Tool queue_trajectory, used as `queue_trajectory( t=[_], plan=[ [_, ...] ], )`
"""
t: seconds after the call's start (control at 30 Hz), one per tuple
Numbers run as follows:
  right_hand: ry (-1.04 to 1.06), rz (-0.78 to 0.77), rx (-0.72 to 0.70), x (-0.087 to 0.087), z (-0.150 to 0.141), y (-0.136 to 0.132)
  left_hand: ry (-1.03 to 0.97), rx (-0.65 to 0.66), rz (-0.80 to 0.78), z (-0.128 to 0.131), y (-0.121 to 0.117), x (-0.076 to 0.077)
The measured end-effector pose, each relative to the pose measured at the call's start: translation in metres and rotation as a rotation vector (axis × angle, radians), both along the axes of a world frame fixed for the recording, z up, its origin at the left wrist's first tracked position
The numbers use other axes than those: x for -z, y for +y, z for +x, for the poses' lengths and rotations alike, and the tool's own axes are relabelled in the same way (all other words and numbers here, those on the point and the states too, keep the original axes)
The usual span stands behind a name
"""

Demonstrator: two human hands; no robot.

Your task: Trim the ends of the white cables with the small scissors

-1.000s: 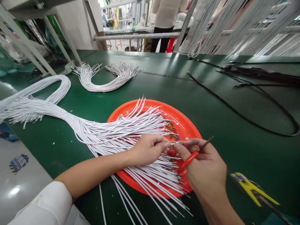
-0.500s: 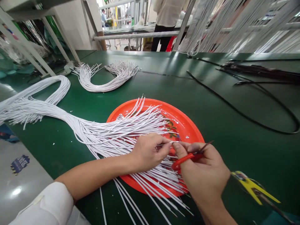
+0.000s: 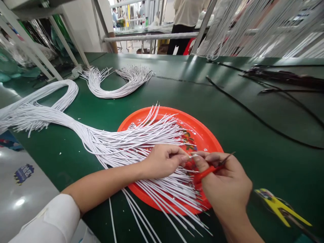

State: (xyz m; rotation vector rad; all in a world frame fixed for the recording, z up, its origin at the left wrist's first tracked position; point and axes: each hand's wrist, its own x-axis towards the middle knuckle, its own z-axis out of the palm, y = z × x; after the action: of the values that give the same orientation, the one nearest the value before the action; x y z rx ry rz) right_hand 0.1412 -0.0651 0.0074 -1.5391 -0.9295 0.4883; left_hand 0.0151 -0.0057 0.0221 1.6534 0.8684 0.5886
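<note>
My left hand (image 3: 165, 161) pinches one white cable close to its tip, above a large bundle of white cables (image 3: 121, 138). Opposite it, the thumb and forefinger of my right hand (image 3: 222, 175) meet at the cable's short white end (image 3: 193, 156). My right hand also carries red-handled scissors (image 3: 205, 173) in its palm, with the dark blades pointing away to the upper right. Beneath both hands lies a red tray (image 3: 207, 135) with a printed pattern. The bundle's loose ends fan across it, and small silvery scraps (image 3: 131, 126) sit at its left side.
A curved bundle of white cables (image 3: 111, 93) lies farther back on the green table (image 3: 177, 91). Black cables (image 3: 253, 114) stretch along the right. A yellow tool (image 3: 275, 204) lies near the right front. White cables hang from a rack behind, where a person (image 3: 186, 17) stands.
The gap between my fingertips has widened slightly, and a bit more of the white cable end shows. The scene has shifted a little to the right in view.
</note>
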Motion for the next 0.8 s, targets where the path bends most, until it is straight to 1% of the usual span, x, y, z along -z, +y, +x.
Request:
queue_trajectory(
  t=[0.07,0.13,0.23,0.37,0.43,0.5,0.63,0.73,0.8],
  plan=[
    [0.072,-0.053,0.027,-0.001,0.002,0.001,-0.015,-0.034,0.034,0.000,0.000,0.000],
    [0.110,-0.102,0.062,-0.001,0.005,0.000,-0.034,-0.090,0.101,0.001,-0.001,0.000],
    [0.185,-0.105,0.055,-0.002,0.005,-0.002,-0.043,-0.154,0.204,0.001,-0.001,0.001],
    [0.234,-0.067,0.037,-0.009,0.001,-0.003,-0.019,-0.163,0.356,0.001,-0.002,0.004],
    [0.216,-0.070,0.040,-0.012,-0.002,-0.002,-0.004,-0.157,0.410,0.000,-0.002,0.005],
    [0.149,-0.060,0.040,-0.012,-0.003,-0.001,0.025,-0.145,0.449,0.000,-0.003,0.006],
    [-0.033,-0.074,0.029,-0.003,0.001,-0.002,0.081,-0.138,0.478,0.000,-0.003,0.007],
    [-0.011,-0.124,0.014,0.004,0.005,-0.002,0.090,-0.145,0.418,0.000,-0.003,0.006],
    [0.013,-0.137,0.022,0.005,0.007,0.000,0.087,-0.133,0.369,0.001,-0.003,0.004]
  ],
)
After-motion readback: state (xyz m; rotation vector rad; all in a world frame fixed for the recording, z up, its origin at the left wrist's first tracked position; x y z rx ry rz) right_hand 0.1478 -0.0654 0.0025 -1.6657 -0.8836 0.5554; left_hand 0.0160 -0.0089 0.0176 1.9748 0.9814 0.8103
